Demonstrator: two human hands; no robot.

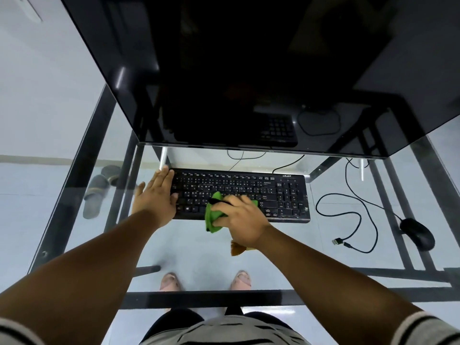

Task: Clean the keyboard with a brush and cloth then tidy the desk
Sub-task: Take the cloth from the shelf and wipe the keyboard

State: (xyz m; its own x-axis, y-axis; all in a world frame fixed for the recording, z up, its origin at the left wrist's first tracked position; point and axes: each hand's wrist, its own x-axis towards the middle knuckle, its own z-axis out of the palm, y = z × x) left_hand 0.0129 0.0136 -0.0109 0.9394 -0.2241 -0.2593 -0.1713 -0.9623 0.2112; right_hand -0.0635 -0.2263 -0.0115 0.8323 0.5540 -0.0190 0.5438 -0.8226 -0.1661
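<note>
Head view looks down on a black full-size plastic keyboard (240,195) lying flat on a clear glass desk top (323,265) with a dark metal frame, just in front of a large black monitor (249,70). The right hand (242,220) is clenched around a bright green cloth (212,215) and a brush with a dark handle and brown bristles (236,249); the cloth is pressed onto the lower middle keys, and the bristles stick out under the wrist. The left hand (158,195) lies flat with fingers spread, grasping nothing, resting on the keyboard's left end. A black mouse (417,234) with a loose cable (358,220) sits well to the right. Grey slippers (99,192) show through the glass on the floor.
</note>
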